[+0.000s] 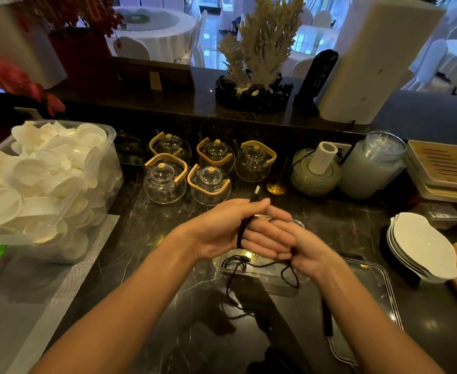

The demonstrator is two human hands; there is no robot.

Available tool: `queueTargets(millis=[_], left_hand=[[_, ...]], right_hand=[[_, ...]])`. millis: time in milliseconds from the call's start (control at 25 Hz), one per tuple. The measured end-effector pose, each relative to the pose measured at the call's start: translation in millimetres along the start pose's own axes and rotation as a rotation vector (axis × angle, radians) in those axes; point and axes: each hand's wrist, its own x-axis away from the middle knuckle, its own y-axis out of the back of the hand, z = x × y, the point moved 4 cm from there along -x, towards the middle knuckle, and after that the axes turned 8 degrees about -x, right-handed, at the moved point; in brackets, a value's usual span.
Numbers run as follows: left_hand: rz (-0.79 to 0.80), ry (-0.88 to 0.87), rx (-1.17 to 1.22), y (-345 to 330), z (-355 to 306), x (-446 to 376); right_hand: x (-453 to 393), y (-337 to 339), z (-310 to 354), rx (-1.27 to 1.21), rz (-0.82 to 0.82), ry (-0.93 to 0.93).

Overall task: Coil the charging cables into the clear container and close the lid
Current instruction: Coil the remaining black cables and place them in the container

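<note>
Risk of the loose tail sliding off the table edge or snagging on the container (pixel 259 268) rim, pulling the coil apart. Left hand (pixel 223 229) above the container, fingers nearly straight, thumb pinching the black cable (pixel 242 233) wound round them, plug poking up. Right hand (pixel 300 252) beside it, curled, feeding cable. Lid (pixel 367 300) right of the container.
</note>
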Motion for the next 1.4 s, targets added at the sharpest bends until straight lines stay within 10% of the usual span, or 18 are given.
queueTargets(millis=[280, 640, 960, 1200, 1400], left_hand=[[-0.381, 0.035, -0.235, 19, 10, -12], [-0.355, -0.242, 0.468, 26, -11, -15], [-0.487, -0.369, 0.592, 40, -24, -8], [-0.646, -0.230, 0.606, 61, 2, -13], [-0.625, -0.154, 0.667, 67, 18, -12]], right_hand=[[19, -30, 64, 0.629, -0.129, 0.214], [43, -63, -2, 0.203, 0.246, 0.020], [38, -25, -34, 0.003, -0.048, 0.161], [50, -12, -19, 0.609, -0.410, 0.524], [49, 16, -14, -0.161, -0.524, 0.468]])
